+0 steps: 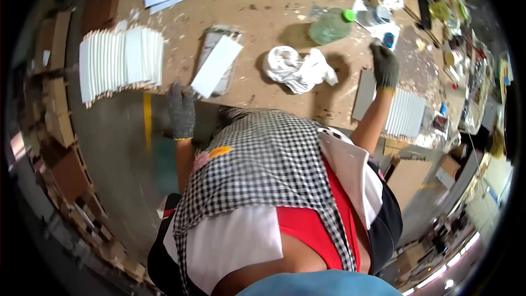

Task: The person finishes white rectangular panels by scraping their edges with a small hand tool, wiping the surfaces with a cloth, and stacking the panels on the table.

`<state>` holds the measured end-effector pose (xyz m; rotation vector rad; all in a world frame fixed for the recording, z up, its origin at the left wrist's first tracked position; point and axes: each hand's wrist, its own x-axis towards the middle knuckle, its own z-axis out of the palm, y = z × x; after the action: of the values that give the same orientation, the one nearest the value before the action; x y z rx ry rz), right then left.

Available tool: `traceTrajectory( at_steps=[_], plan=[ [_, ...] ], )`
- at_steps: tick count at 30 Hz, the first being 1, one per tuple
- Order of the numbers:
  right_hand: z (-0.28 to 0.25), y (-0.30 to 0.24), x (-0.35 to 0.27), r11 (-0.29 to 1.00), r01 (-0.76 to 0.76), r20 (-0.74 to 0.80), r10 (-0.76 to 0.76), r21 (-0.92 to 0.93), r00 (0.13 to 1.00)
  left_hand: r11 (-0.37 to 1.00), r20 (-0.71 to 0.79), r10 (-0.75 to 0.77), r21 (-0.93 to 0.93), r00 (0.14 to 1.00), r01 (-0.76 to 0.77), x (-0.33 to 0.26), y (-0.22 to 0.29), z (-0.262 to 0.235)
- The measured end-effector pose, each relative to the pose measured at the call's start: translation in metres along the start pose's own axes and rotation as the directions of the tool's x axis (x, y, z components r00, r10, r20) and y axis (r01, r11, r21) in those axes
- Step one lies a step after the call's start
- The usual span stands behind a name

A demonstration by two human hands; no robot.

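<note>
Your left hand [182, 111], in a dark grey glove, sits at the near edge of the bench [263, 0] with its fingers closed on the lower corner of a white rectangular panel [217, 66]. The panel's long axis runs diagonally, from your glove up and away to the right, its far end pointing toward the middle of the bench. It lies over a grey, mottled slab [211, 44] of about the same shape, tilted slightly off that slab's line. The grip is a pinch at the panel's near end; how tightly it closes cannot be told.

Your right hand [385, 66], also gloved, reaches out flat over the bench, fingers together and extended, not wrapped around anything. It hovers at the far end of a grey flat board [362, 96]; whether it touches the board is unclear.

To the left of the panel stands a row of white slats [120, 61] packed on edge. A second stack of white ribbed pieces [406, 112] lies beside your right forearm. A crumpled white cloth [298, 68] sits between your hands, and a green-capped plastic bottle [331, 25] lies on its side beyond it.
</note>
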<state>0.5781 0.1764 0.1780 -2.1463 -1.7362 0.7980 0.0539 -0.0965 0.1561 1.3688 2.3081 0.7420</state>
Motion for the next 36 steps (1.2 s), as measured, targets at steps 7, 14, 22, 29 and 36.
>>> traceTrajectory(
  at_steps=[7, 14, 22, 29, 36],
  plan=[
    [0.166, -0.068, -0.094, 0.672, 0.712, 0.163, -0.694, -0.203, 0.702, 0.893, 0.324, 0.185, 0.339, 0.928, -0.297, 0.026, 0.040, 0.019],
    [0.178, -0.197, -0.163, 0.592, 0.763, -0.092, -0.772, 0.260, 0.629, 0.916, 0.446, 0.076, 0.322, 0.892, -0.239, 0.015, 0.027, 0.001],
    [0.255, -0.188, -0.123, 0.813, 0.537, -0.078, -0.534, 0.225, 0.842, 0.935, 0.528, 0.153, 0.197, 0.836, -0.296, 0.016, 0.005, 0.013],
    [0.188, -0.245, -0.182, 0.625, 0.484, -0.215, -0.458, 0.612, 0.863, 0.630, 0.758, 0.183, -0.579, 0.626, 0.517, 0.023, -0.036, 0.019],
    [0.242, -0.265, -0.166, 0.443, 0.896, 0.000, -0.896, 0.010, 0.443, 0.269, 0.400, -0.006, -0.882, 0.917, 0.387, 0.041, -0.025, 0.061]
  ],
)
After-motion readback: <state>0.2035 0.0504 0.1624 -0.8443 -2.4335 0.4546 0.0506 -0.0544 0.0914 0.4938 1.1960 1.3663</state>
